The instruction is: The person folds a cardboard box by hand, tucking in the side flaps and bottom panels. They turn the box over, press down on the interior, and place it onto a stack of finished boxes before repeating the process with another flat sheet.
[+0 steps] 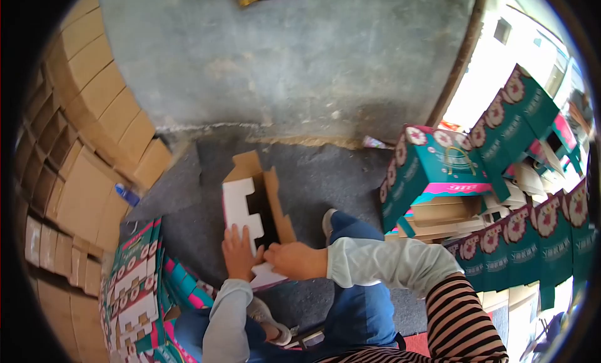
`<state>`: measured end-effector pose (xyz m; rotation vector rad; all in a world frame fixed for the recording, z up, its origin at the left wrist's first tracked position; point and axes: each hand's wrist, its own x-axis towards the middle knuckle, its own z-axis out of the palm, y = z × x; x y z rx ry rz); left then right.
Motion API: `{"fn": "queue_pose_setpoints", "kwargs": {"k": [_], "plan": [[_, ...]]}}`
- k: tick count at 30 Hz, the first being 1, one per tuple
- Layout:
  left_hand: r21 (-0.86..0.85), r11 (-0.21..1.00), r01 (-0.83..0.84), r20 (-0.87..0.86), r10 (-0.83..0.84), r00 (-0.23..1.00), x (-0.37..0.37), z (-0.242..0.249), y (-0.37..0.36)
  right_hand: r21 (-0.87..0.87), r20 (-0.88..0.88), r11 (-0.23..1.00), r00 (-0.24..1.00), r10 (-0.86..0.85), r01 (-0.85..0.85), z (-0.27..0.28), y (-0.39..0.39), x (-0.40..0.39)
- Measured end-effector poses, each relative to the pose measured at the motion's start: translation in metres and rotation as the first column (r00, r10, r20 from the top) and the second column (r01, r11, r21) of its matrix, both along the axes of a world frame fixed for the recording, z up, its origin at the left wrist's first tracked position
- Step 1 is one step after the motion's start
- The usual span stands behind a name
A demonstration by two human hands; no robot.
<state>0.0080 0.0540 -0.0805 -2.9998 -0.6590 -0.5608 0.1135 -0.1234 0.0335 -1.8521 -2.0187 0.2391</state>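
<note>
A cardboard box (238, 200) stands on the floor in front of me, its top open and its inside dark. One side has a white flap with cut notches, and plain brown flaps stand up at the far end and right side. My left hand (241, 253) lies on the white flap with its fingers stretched out and apart. Close beside it, my right hand (291, 261) is closed at the near end of the box, its fingers curled over a small white flap. Part of that flap is hidden under the hands.
Stacked brown cartons (103, 81) line the left side. Flattened green printed boxes (134, 269) lie at my lower left. Green-and-pink boxes (454, 156) are piled on the right. A concrete wall (288, 62) rises ahead, and a blue item (127, 194) rests by the cartons.
</note>
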Motion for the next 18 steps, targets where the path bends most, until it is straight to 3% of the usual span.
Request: {"fn": "queue_pose_setpoints", "kwargs": {"k": [2,4,7,8,11,13,15,17,18], "plan": [[-0.076,0.997,0.022,0.038,-0.019,0.999,-0.004,0.015,-0.004,0.010,0.251,0.994,0.962,-0.110,0.111,-0.002,0.011,-0.013],[-0.257,0.963,0.082,0.100,-0.058,0.993,-0.009,0.025,-0.002,0.102,0.558,0.985,0.811,-0.174,0.141,-0.005,0.021,-0.015],[-0.399,0.915,0.056,0.052,-0.039,0.998,-0.011,0.031,0.001,-0.277,0.586,0.941,0.810,0.004,0.195,-0.030,0.054,0.004],[-0.414,0.910,0.011,-0.030,-0.025,0.999,-0.009,0.034,-0.001,-0.244,0.593,0.952,0.805,-0.004,0.185,-0.038,0.057,0.013],[-0.253,0.967,0.001,-0.131,-0.035,0.991,-0.017,0.059,-0.026,-0.354,0.381,0.921,0.924,-0.018,0.164,-0.013,0.065,0.043],[-0.229,0.973,0.012,-0.091,-0.034,0.995,-0.019,0.045,-0.025,-0.230,0.151,0.916,0.942,-0.301,0.330,-0.020,0.081,0.068],[-0.205,0.979,0.012,-0.082,-0.030,0.996,-0.020,0.043,-0.026,-0.081,-0.099,0.826,0.820,-0.564,0.558,-0.037,0.105,0.096],[-0.189,0.982,0.011,-0.093,-0.029,0.995,-0.021,0.044,-0.030,0.357,-0.226,0.644,0.732,-0.643,0.676,-0.079,0.138,0.130],[-0.181,0.983,0.009,-0.100,-0.027,0.995,-0.020,0.046,-0.033,0.382,-0.317,0.580,0.692,-0.649,0.719,-0.078,0.150,0.140]]}}
